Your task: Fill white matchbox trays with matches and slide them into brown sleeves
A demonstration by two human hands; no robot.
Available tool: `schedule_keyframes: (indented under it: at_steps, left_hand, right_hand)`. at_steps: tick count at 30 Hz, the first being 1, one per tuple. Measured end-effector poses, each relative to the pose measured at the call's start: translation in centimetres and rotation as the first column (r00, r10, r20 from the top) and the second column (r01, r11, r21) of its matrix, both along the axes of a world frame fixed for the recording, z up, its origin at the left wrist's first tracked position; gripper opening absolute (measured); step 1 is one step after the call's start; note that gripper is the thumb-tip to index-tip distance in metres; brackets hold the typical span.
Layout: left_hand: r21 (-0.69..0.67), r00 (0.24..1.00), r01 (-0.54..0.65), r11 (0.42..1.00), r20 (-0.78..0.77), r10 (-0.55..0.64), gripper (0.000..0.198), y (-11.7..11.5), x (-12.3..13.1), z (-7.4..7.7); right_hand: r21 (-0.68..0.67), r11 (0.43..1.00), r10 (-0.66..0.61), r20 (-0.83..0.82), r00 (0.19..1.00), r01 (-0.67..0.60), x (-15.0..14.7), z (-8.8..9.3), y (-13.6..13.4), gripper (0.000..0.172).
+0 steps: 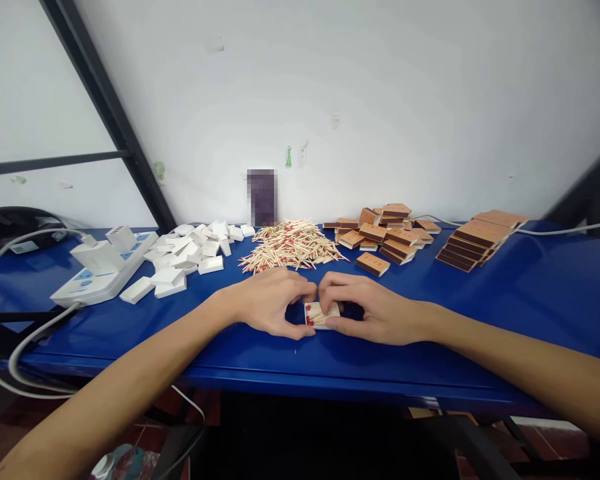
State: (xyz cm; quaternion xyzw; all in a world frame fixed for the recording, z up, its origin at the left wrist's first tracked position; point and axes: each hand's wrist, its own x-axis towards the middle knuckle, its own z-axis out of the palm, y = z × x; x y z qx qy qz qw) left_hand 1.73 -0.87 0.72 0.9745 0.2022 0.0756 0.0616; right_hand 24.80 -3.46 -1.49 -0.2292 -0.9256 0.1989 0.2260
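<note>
A small white matchbox tray [307,320] lies on the blue table between my two hands. Matches [321,319] with red heads at the left end fill part of it. My left hand [275,303] curls round the tray's left end, thumb at the near corner and fingers at the far side. From the right, my right hand [367,308] grips the other end, with the thumb at the near edge and a fingertip down on the matches. Just beyond my hands rises a heap of loose matches [295,245].
Empty white trays [190,250] are piled at the left, beside a white power strip [105,270] with cables. Brown matchbox sleeves [385,233] lie heaped right of the matches; more stand stacked [480,240] farther right. A pixelated dark object [263,197] leans on the wall.
</note>
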Motion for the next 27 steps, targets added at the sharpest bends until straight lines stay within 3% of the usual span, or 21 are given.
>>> schedule_keyframes:
  at_steps: [4, 8, 14, 18, 23, 27]
  left_hand:
    - [0.068, 0.999, -0.006, 0.998, 0.034, 0.004, 0.037, 0.4, -0.2, 0.0]
    - [0.133, 0.997, -0.065, 0.989, 0.040, 0.060, 0.043, 0.9, -0.6, 0.0]
    - [0.318, 0.948, -0.286, 0.904, 0.233, 0.218, 0.022, 2.4, -1.6, 0.0]
    - [0.348, 0.921, -0.363, 0.864, 0.272, 0.278, 0.019, 3.3, -2.3, -0.2]
    - [0.354, 0.917, -0.383, 0.853, 0.256, 0.305, 0.021, 4.0, -2.6, -0.5]
    - [0.360, 0.925, -0.375, 0.854, 0.211, 0.317, 0.024, 4.4, -2.8, -0.7]
  right_hand:
    - [0.149, 0.986, -0.078, 0.034, 0.996, 0.072, 0.1, -0.4, 0.4, 0.032]
    - [0.232, 0.961, -0.167, 0.043, 0.985, 0.153, 0.3, -0.6, 1.0, 0.032]
    - [0.291, 0.949, -0.165, 0.131, 0.977, 0.122, 0.8, -0.4, 1.4, 0.033]
    - [0.389, 0.915, -0.173, 0.137, 0.975, 0.108, 0.9, -0.5, 1.4, 0.035]
    - [0.388, 0.921, -0.116, 0.166, 0.979, 0.044, 0.7, -0.4, 0.6, 0.034]
    - [0.292, 0.956, -0.042, 0.152, 0.987, -0.004, 0.4, -0.1, 0.3, 0.035]
